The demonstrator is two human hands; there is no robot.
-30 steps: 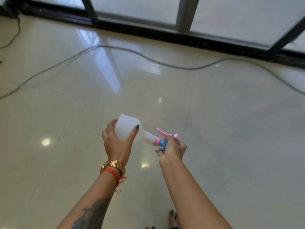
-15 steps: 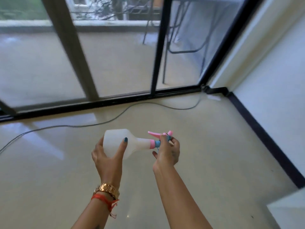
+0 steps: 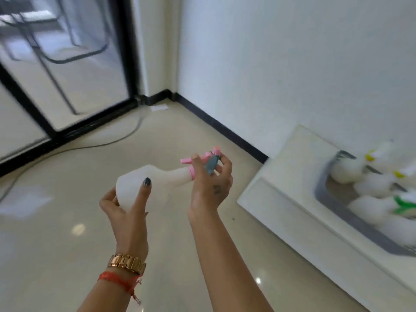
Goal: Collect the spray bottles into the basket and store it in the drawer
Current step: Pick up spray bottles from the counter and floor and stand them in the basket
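Lying on its side in mid-air above the floor [image 3: 67,221], a white spray bottle [image 3: 144,183] with a pink and blue trigger head [image 3: 208,161] is held between both hands. The left hand [image 3: 128,206] cups the rounded base, its thumb pressed flat against the bottle's side and the fingers curled round underneath. The right hand [image 3: 211,181] is closed round the neck and the trigger head, with the pink lever poking out past the fingers.

To the right, against the white wall [image 3: 292,52], stands a low white desk [image 3: 292,210]. On it sits a grey basket [image 3: 324,197] with several more white spray bottles [image 3: 369,185] lying inside; their heads show yellow and green, though this part of the view is blurred and the count is unclear. The held bottle is well apart from the basket, off to its left.

A gold watch [image 3: 127,263] and a red thread band [image 3: 119,280] circle the left wrist. A grey cable [image 3: 121,138] trails across the floor towards the corner, near a black-framed glass door [image 3: 67,75].
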